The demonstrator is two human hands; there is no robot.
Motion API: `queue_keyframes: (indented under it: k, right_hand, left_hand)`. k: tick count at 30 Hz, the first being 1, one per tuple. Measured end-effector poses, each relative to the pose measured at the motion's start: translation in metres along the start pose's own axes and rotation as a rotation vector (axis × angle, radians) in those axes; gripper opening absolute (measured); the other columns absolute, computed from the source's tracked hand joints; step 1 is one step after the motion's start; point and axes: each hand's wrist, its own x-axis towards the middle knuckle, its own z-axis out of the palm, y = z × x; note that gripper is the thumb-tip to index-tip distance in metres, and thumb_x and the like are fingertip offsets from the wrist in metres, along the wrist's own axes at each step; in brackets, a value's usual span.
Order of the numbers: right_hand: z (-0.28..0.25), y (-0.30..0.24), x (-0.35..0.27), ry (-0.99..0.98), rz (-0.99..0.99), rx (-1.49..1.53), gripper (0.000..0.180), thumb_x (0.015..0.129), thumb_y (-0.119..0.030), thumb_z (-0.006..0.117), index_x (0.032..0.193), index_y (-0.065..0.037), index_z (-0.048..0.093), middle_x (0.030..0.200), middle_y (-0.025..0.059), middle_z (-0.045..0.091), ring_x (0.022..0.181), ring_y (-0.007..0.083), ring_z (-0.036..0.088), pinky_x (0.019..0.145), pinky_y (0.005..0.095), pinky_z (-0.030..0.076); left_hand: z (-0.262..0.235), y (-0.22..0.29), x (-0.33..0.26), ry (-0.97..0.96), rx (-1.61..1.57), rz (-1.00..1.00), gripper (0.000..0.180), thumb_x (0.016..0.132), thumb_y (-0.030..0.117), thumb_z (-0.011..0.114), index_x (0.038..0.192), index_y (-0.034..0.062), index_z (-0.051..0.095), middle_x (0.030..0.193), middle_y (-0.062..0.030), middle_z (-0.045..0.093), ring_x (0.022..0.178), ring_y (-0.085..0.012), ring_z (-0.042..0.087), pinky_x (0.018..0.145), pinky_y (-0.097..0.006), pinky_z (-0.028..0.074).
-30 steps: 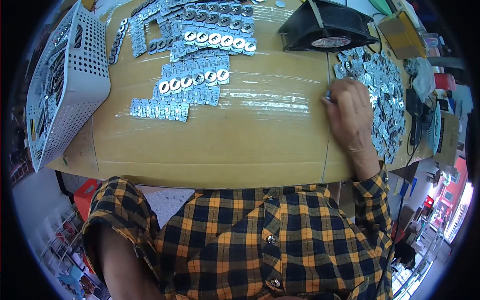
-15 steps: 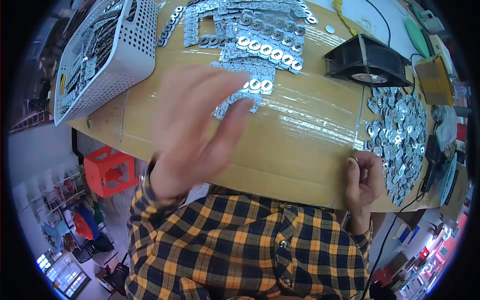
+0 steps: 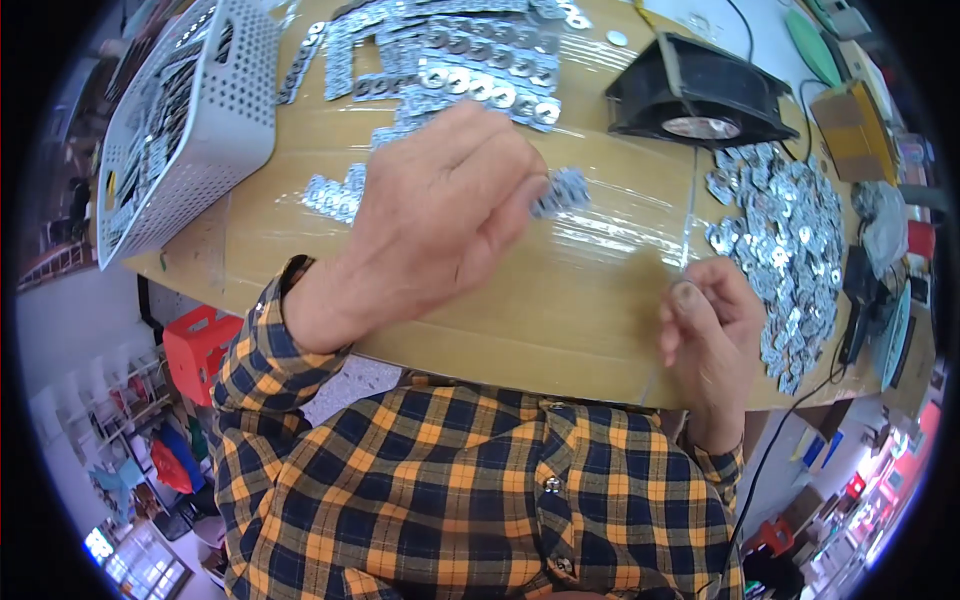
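My left hand [image 3: 440,205] is closed, palm down, over the middle of the cardboard-covered table. A short strip of silvery metal pieces [image 3: 565,192] sticks out by its thumb, apparently gripped. More silvery pieces [image 3: 335,195] show on the hand's other side; the hand hides whether the two join. Beyond it lie rows of metal strips with round discs [image 3: 480,88]. My right hand [image 3: 715,320] is closed near the table's front right, thumb pressed to the curled fingers. What it holds, if anything, is hidden. Beside it is a heap of loose metal pieces [image 3: 785,260].
A white perforated basket [image 3: 215,150] full of metal strips stands at the left. At the back right is a black fan [image 3: 690,95], with a cardboard box [image 3: 855,130] beyond. A black cable [image 3: 790,430] hangs over the right edge. A red stool [image 3: 200,350] stands below left.
My left hand has turned over and closed, and a metal strip now shows beside its thumb. My right hand has turned slightly. The whole view has shifted a little.
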Motion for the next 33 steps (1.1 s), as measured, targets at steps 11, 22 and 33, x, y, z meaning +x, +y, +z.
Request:
queue_keyframes:
  k: [11, 22, 33]
  right_hand:
    - [-0.003, -0.009, 0.010, -0.115, -0.022, 0.097, 0.015, 0.097, -0.012, 0.057, 0.092, 0.002, 0.062, 0.073, 0.0070, 0.064, 0.052, 0.0072, 0.057, 0.045, 0.0192, 0.044]
    - [-0.008, -0.028, 0.006, -0.236, -0.176, -0.431, 0.025, 0.100, -0.017, 0.052, 0.092, 0.005, 0.061, 0.074, 0.0066, 0.062, 0.055, 0.0082, 0.057, 0.051, 0.0200, 0.045]
    - [-0.010, -0.027, 0.027, -0.262, -0.126, -0.345, 0.023, 0.099, -0.014, 0.051, 0.087, 0.004, 0.060, 0.070, 0.0047, 0.061, 0.055, 0.0074, 0.055, 0.051, 0.0198, 0.043]
  left_hand:
    - [0.026, 0.032, 0.013, -0.278, -0.715, -0.397, 0.012, 0.091, 0.005, 0.063, 0.100, -0.0017, 0.061, 0.072, -0.0033, 0.064, 0.057, -0.0066, 0.060, 0.052, -0.019, 0.044]
    - [0.023, 0.035, 0.018, -0.313, -0.730, -0.327, 0.015, 0.085, 0.005, 0.064, 0.098, -0.0011, 0.065, 0.073, -0.0134, 0.065, 0.063, -0.0176, 0.063, 0.056, -0.027, 0.046]
    - [0.029, 0.025, 0.011, -0.291, -0.878, -0.436, 0.014, 0.087, 0.001, 0.065, 0.100, -0.0049, 0.066, 0.078, -0.0032, 0.065, 0.061, -0.0040, 0.057, 0.053, -0.018, 0.045]
